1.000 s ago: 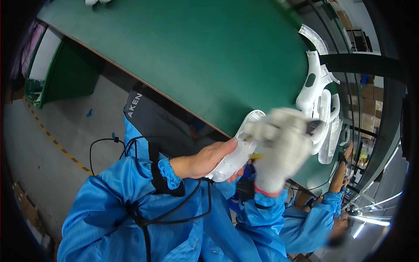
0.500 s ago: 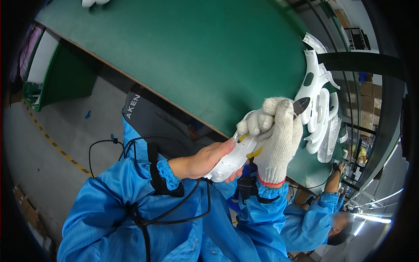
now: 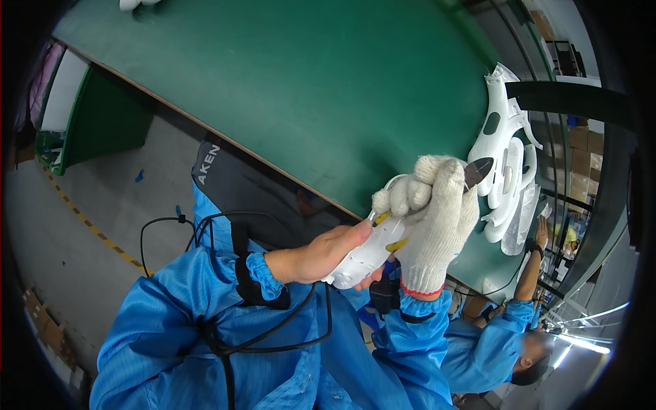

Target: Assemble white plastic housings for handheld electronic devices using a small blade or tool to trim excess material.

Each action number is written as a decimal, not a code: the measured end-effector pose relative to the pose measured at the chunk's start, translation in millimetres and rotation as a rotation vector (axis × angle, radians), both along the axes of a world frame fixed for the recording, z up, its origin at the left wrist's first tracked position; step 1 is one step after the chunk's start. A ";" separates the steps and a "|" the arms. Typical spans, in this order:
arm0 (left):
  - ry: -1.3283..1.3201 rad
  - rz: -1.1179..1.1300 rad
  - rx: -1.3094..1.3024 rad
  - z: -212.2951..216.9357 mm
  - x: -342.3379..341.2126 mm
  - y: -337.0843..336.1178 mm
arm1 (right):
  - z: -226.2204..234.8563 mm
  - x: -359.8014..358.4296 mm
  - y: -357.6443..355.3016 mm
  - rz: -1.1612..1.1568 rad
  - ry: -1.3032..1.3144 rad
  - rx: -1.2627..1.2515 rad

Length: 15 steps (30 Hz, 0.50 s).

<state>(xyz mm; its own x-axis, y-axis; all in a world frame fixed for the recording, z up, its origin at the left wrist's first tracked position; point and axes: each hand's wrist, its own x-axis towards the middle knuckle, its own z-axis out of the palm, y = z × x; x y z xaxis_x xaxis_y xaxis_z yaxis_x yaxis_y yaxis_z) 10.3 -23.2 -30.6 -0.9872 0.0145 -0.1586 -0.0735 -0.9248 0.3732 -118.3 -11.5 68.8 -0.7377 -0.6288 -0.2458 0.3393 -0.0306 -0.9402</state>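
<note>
Green worktable (image 3: pixel 328 89) fills upper centre, front edge running diag. from upper left to lower right. Stack of white moulded plastic shells (image 3: pixel 504 164) at right, on the table. Grey floor w/ yellow-black hazard tape (image 3: pixel 82 219) at left. Co-worker in blue coat (image 3: pixel 492 342) lower right, forearm raised. Cardboard boxes (image 3: pixel 588 157) far right.

The one camera is sitting on my head, left of its twin, looking steeply down and tilted, so the green surface (image 3: pixel 328 89) is slanting across the upper picture. It is viewing my hands from close range, my forearms entering from the lower edge. Its fisheye lens is bending straight edges near the dark rim.
</note>
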 end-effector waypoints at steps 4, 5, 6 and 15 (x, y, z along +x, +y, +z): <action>0.031 0.005 -0.003 -1.1 1.2 0.9 | 1.7 3.3 -0.6 -0.022 0.050 0.042; 0.038 0.006 -0.002 -1.0 1.3 0.7 | 2.2 3.4 -1.7 -0.026 0.046 0.048; 0.044 -0.004 0.003 -1.4 1.9 0.7 | 2.5 3.2 -2.6 -0.030 0.042 0.054; 0.058 -0.022 -0.010 -3.9 -0.8 -0.6 | 4.6 -6.6 -5.3 -0.008 -0.046 0.020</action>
